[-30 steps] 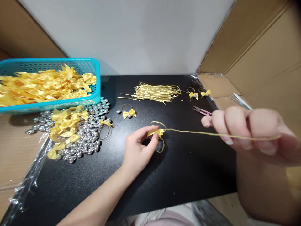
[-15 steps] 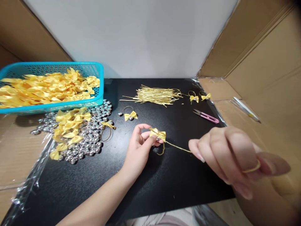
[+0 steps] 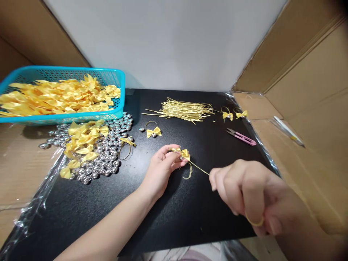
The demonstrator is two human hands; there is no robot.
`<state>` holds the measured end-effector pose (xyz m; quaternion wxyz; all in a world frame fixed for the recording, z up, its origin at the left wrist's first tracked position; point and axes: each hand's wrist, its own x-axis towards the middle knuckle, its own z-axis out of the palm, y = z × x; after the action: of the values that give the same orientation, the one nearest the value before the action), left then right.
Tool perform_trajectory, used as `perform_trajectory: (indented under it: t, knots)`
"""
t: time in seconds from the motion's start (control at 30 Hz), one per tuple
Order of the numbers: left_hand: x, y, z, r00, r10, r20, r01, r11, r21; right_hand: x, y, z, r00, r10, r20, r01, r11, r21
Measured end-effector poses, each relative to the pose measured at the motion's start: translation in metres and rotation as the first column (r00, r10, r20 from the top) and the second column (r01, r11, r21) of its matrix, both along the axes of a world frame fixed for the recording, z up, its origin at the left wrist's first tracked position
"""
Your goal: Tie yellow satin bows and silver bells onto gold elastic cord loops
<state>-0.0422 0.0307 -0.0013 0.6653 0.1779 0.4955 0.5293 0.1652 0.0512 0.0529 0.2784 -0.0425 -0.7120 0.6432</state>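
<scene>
My left hand (image 3: 160, 170) pinches a small yellow ribbon bow (image 3: 184, 153) just above the black table (image 3: 174, 214). A thin gold cord (image 3: 199, 169) runs from the bow to my right hand (image 3: 244, 195), which is closed on the cord. The cord loops round one of its fingers near the bottom right. A short curl of cord hangs under the bow.
A turquoise basket (image 3: 81, 117) of yellow bows stands at the back left. In front of it lie silver beads (image 3: 108, 152) with loose bows on them. A bundle of gold cords (image 3: 182, 109), finished bows (image 3: 153, 132) and pink snips (image 3: 241, 137) lie further back. Cardboard walls rise left and right.
My right hand has come down and left towards the bow, winding the cord round a finger. The stretched cord is now much shorter. My left hand has kept its pinch on the bow.
</scene>
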Motion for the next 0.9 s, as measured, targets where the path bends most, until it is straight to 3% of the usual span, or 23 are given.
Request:
perform_trajectory:
  t: [0.1, 0.2, 0.3, 0.47, 0.6, 0.9]
  knots:
    - [-0.001, -0.001, 0.000, 0.999, -0.035, -0.026, 0.036, 0.998, 0.044, 0.000, 0.004, 0.000, 0.964, -0.253, 0.086, 0.241, 0.961, 0.133]
    - [0.000, -0.003, 0.002, 0.993, -0.083, -0.087, 0.094, 0.987, 0.132, -0.005, 0.005, -0.005, 0.824, -0.542, 0.169, 0.466, 0.816, 0.343]
    - [0.000, -0.005, 0.005, 0.971, -0.151, -0.184, 0.187, 0.962, 0.201, -0.015, 0.002, -0.013, 0.755, -0.626, 0.195, 0.490, 0.736, 0.467]
    - [-0.002, -0.007, 0.011, 0.931, -0.279, -0.234, 0.334, 0.911, 0.243, -0.030, 0.000, -0.025, 0.767, -0.632, 0.114, 0.466, 0.669, 0.579]
    - [-0.004, -0.008, 0.012, 0.923, -0.298, -0.243, 0.358, 0.897, 0.260, -0.031, 0.002, -0.028, 0.754, -0.645, 0.125, 0.474, 0.666, 0.576]
    - [-0.004, -0.007, 0.014, 0.947, -0.237, -0.218, 0.283, 0.934, 0.219, -0.029, 0.002, -0.027, 0.800, -0.586, 0.128, 0.462, 0.738, 0.492]
